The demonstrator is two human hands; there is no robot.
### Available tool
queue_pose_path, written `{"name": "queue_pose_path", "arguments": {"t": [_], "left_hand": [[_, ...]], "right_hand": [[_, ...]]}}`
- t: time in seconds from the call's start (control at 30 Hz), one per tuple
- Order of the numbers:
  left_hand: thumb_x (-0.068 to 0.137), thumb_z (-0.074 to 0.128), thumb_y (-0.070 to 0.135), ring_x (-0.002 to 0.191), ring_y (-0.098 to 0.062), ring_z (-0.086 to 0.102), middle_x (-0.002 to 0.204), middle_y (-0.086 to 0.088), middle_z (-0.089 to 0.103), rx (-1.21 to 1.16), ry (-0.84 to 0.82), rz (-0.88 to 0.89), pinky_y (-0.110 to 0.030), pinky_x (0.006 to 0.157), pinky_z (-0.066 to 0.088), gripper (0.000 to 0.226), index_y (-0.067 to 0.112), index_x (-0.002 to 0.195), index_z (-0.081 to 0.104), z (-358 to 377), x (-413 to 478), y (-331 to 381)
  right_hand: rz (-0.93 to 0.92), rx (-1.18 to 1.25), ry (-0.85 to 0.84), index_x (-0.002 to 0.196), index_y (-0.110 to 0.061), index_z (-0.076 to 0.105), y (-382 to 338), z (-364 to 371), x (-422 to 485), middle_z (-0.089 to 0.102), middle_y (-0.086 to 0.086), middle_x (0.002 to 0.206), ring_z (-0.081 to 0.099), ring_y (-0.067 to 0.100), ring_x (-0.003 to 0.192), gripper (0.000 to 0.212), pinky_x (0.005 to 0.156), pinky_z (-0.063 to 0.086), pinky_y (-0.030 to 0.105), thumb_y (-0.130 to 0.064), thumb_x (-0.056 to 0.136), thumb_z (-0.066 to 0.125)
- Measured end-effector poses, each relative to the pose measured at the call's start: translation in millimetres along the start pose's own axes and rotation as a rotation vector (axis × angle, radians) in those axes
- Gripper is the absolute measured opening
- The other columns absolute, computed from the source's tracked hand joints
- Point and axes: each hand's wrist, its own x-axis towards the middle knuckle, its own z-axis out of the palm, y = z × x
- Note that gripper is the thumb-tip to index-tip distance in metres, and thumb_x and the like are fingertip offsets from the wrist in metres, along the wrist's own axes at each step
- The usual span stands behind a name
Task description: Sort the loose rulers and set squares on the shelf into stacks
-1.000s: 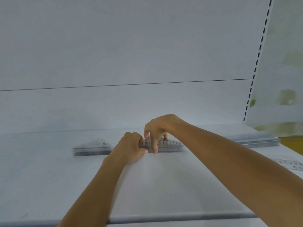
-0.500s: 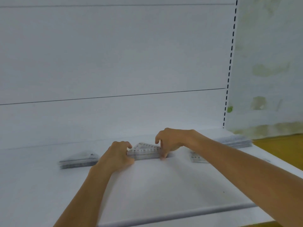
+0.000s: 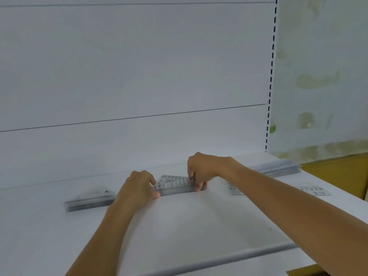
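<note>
White metal shelf (image 3: 179, 232) keeps open room along its front edge. Near the back edge, a stack of clear plastic set squares (image 3: 89, 200) lies left. Mid-shelf, the left hand (image 3: 139, 186) and right hand (image 3: 201, 172) grip the ends of a second clear triangular stack (image 3: 175, 186). A transparent loose ruler (image 3: 316, 191) and a grey ruler stack (image 3: 278, 168) sit by the right edge.

White shelf (image 3: 179, 226), white back panel (image 3: 129, 66) with thin dark seams. Post (image 3: 271, 76) white with a column of black slots (green dot (image 3: 272, 128) beside it). Set squares (image 3: 175, 184) clear, black numerals. Ruler stack (image 3: 278, 168) greyish. Wall (image 3: 318, 76) pale with blotchy green patches. Mustard-yellow surface (image 3: 338, 170) at right.
</note>
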Motion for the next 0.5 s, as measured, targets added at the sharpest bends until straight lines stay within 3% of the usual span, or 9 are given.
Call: {"name": "queue_pose_path", "arguments": {"t": [0.17,0.27,0.4,0.5], "left_hand": [[0.072,0.069,0.045,0.084,-0.018,0.06,0.089,0.001,0.061,0.053,-0.015,0.007,-0.03,0.071,0.047,0.032,0.019,0.09,0.066,0.7,-4.5,2.8],[0.081,0.056,0.054,0.066,-0.012,0.051,0.07,0.005,0.053,0.06,-0.034,0.039,-0.026,0.054,0.033,0.036,0.021,0.067,0.056,-0.3,-5.4,1.6],[0.086,0.049,0.053,0.061,-0.015,0.045,0.067,0.001,0.05,0.027,-0.079,0.075,-0.027,0.055,0.03,0.044,0.014,0.066,0.053,-0.8,-5.7,-1.2],[0.09,0.045,0.05,0.065,-0.018,0.046,0.071,-0.004,0.053,0.016,-0.081,0.092,-0.028,0.059,0.031,0.048,0.006,0.077,0.059,0.7,-5.4,-4.2]], "right_hand": [[0.004,-0.039,-0.007,0.102,0.0,0.064,-3.6,-0.1,0.8,0.072,0.014,0.093,0.071,0.021,0.071,0.036,0.066,0.048,0.023,-0.012,0.071,0.078],[0.002,-0.04,-0.002,0.106,0.0,0.063,-3.4,0.5,0.4,0.071,0.014,0.097,0.069,0.021,0.074,0.039,0.068,0.048,0.023,-0.013,0.072,0.077],[0.007,-0.014,0.017,0.108,-0.001,0.062,-0.4,1.7,-0.3,0.07,0.013,0.101,0.07,0.02,0.077,0.041,0.062,0.042,0.014,-0.014,0.073,0.077],[0.004,-0.014,0.02,0.108,-0.002,0.062,0.4,3.2,1.2,0.07,0.012,0.102,0.067,0.019,0.072,0.041,0.056,0.041,0.015,-0.014,0.072,0.078]]}}
